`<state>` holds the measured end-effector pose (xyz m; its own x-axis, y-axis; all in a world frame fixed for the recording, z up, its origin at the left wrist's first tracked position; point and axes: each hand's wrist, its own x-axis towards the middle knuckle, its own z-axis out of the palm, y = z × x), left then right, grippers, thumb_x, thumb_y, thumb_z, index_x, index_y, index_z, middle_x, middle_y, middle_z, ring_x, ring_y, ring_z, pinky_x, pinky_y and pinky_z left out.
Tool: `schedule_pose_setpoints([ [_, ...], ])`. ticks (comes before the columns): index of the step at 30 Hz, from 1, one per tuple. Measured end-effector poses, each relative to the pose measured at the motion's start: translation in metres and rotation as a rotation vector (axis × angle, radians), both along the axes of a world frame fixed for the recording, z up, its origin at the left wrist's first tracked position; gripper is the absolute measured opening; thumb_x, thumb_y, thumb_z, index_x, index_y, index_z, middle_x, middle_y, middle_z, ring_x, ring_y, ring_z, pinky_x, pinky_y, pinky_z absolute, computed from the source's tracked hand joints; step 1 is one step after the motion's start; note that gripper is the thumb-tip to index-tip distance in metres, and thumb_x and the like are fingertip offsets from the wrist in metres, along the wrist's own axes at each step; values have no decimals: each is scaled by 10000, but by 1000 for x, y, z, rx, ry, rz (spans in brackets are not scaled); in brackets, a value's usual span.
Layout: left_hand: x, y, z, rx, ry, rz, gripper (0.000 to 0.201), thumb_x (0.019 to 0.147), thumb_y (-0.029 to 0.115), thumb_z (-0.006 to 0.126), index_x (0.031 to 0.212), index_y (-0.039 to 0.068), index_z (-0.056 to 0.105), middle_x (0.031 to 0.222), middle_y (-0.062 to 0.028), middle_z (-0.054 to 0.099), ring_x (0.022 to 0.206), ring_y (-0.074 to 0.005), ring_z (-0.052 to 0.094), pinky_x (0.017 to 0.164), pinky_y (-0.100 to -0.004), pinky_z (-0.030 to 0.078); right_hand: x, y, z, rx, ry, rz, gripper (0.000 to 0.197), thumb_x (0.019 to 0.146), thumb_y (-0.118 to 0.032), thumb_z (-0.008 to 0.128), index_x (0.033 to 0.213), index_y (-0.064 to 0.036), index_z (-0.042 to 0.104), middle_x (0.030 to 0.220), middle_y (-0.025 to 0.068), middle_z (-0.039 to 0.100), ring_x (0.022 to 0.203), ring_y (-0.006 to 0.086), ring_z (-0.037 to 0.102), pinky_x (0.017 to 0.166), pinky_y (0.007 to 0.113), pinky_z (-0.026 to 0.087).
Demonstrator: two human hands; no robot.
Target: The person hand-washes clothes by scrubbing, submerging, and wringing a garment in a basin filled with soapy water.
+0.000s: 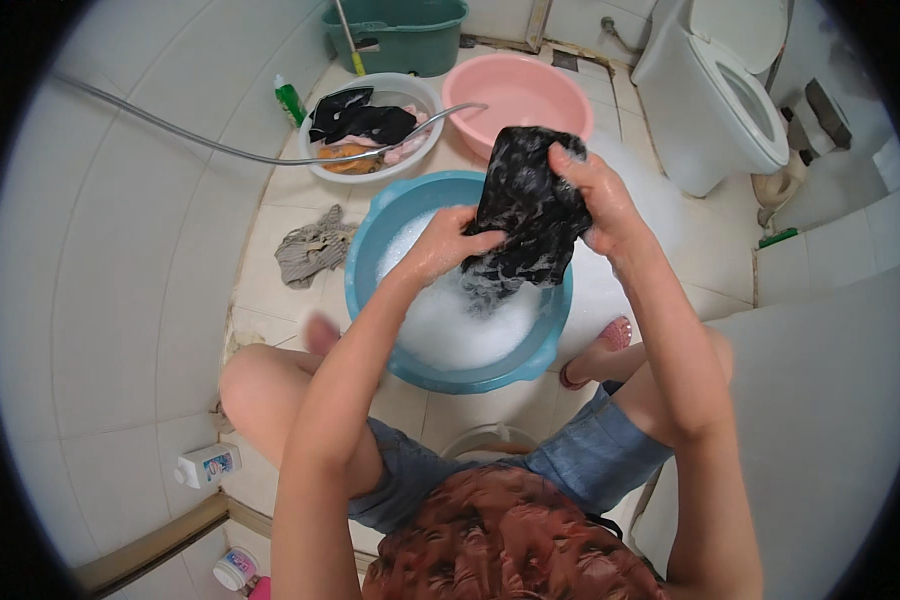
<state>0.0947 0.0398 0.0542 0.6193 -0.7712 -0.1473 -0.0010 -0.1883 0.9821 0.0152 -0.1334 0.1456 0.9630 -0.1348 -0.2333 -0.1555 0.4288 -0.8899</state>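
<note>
A wet black garment (535, 215), streaked with suds, is held up between my two hands over a blue basin (365, 270). White foam (460, 325) fills much of that basin, and the cloth's lower end hangs down to the foam. My left hand (450, 242) grips the garment's left edge, thumb on the near side. At its upper right, my right hand (600, 195) has its fingers closed on the cloth. What kind of garment it is, I cannot tell.
Behind stand a white basin (315, 165) of clothes, a pink basin (520, 95) and a green tub (420, 35). A shower hose (220, 150) crosses the white basin. A grey striped cloth (313, 247) lies on the floor at left; a toilet (715, 110) stands far right.
</note>
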Motion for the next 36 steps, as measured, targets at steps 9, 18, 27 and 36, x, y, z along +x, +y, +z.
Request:
schedule_pose_setpoints([
  [9, 5, 42, -45, 15, 176, 258, 296, 789, 175, 531, 1013, -11, 583, 920, -63, 598, 826, -137, 534, 746, -261, 412, -13, -28, 2, 332, -125, -106, 369, 855, -285, 522, 1093, -3, 511, 1009, 121, 600, 890, 236, 595, 812, 359, 475],
  [18, -19, 49, 1, -615, 782, 422, 304, 850, 90, 404, 1118, -35, 475, 1066, -115, 557, 967, -207, 549, 860, -333, 451, -27, -33, -14, 578, -31, -20, 297, 873, -221, 483, 1056, 8, 536, 973, 140, 614, 866, 251, 605, 807, 374, 480],
  [27, -6, 60, -142, -609, 1081, 897, 367, 812, 76, 459, 1171, -1, 451, 1113, -141, 518, 1048, -217, 497, 902, -340, 404, 24, 10, -153, -89, 408, -215, 499, 776, -293, 638, 1199, -119, 438, 1104, 116, 520, 992, 217, 508, 840, 349, 427],
  [36, -17, 9, -214, 631, -41, 650, 551, 738, 186, 608, 1238, 60, 416, 1243, -244, 404, 1154, -351, 389, 953, -391, 331, 26, 61, -348, -1282, 191, 313, 602, 693, -225, 665, 1197, -7, 417, 1210, 219, 431, 1171, 358, 362, 988, 383, 290],
])
